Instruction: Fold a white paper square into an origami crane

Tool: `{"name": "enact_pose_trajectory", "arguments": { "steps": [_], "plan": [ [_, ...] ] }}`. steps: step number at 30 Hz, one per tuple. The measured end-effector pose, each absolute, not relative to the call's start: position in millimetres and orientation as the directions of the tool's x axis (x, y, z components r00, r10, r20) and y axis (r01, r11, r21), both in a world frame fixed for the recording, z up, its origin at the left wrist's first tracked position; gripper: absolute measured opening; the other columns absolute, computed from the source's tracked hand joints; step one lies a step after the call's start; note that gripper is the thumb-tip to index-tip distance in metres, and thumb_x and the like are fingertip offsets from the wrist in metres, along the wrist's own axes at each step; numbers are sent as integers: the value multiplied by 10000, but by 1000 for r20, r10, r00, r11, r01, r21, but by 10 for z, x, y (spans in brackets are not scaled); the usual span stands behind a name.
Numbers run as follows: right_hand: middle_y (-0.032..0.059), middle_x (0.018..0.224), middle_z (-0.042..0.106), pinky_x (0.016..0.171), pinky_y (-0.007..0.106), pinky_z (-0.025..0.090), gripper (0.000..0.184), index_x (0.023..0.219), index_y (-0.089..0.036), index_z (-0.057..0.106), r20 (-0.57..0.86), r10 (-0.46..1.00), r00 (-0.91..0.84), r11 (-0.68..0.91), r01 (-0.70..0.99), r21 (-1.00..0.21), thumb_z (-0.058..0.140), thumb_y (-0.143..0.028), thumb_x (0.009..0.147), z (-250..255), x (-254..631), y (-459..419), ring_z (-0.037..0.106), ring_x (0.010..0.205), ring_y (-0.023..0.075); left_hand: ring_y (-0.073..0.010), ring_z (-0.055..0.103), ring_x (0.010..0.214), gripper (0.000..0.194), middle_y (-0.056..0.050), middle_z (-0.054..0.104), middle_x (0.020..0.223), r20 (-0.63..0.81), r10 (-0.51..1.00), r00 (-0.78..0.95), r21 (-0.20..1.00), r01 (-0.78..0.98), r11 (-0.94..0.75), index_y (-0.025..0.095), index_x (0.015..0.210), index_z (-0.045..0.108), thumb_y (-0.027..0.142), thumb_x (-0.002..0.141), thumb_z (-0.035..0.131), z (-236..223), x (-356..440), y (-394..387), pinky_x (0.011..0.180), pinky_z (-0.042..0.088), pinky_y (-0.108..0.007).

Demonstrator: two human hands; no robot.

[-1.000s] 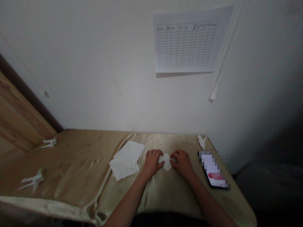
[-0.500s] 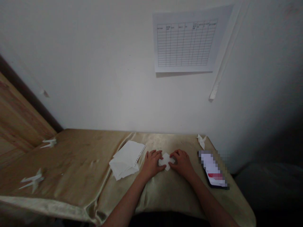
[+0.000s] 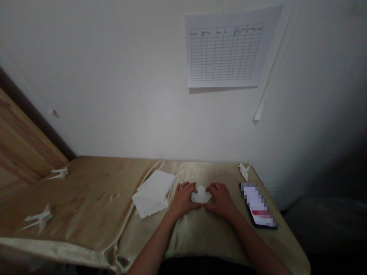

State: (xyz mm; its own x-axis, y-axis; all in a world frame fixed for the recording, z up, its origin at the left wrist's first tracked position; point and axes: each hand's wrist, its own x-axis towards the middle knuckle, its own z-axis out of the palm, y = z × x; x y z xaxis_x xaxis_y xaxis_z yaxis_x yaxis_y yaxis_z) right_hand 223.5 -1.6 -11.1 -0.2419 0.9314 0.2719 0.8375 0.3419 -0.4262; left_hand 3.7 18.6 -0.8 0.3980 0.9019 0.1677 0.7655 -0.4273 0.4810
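Got my left hand (image 3: 182, 199) and right hand (image 3: 221, 200) working close together near the middle of the bench (image 3: 86, 191), which is covered in a shiny gold satin cloth. The folded paper (image 3: 201, 194), a small white piece, is sitting on the cloth right between them. Fingers from both hands are pressing in on its sides, and the hands are touching each other just below it.

Just left of my left hand, a loose paper stack (image 3: 151, 194) is lying on the cloth, with a punched notebook edge showing on its top sheet. Over by the right edge, a phone (image 3: 258, 205) is lying with its screen blurred out, and a white paper crane (image 3: 244, 171) is sitting in the far right corner. Another crane (image 3: 59, 173) is lying near the far left corner, and a third (image 3: 38, 219) is lying closer to the left edge. A ruled chart (image 3: 225, 51) is hanging on the wall above.
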Motion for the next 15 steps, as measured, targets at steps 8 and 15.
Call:
{"name": "enact_pose_trajectory", "arguments": {
  "steps": [8,15],
  "plan": [
    [59,1139,619,1074,437,329,227,1051,-276,674,284,943,-175,293,839,-458,604,-430,900,-145,2213,84,529,1150,251,-291,466,1329,262,-17,633,1371,202,911,360,495,765,-412,282,1043,689,348,803,771,-21,39,239,1156,258,-523],
    [52,1077,642,1032,401,350,129,994,-259,679,321,939,-122,259,866,-428,588,-271,903,-198,2179,163,541,1099,236,-267,520,1243,196,5,677,1297,237,899,367,443,783,-436,297,1060,700,285,864,709,17,72,260,1099,333,-477]
  ]
}}
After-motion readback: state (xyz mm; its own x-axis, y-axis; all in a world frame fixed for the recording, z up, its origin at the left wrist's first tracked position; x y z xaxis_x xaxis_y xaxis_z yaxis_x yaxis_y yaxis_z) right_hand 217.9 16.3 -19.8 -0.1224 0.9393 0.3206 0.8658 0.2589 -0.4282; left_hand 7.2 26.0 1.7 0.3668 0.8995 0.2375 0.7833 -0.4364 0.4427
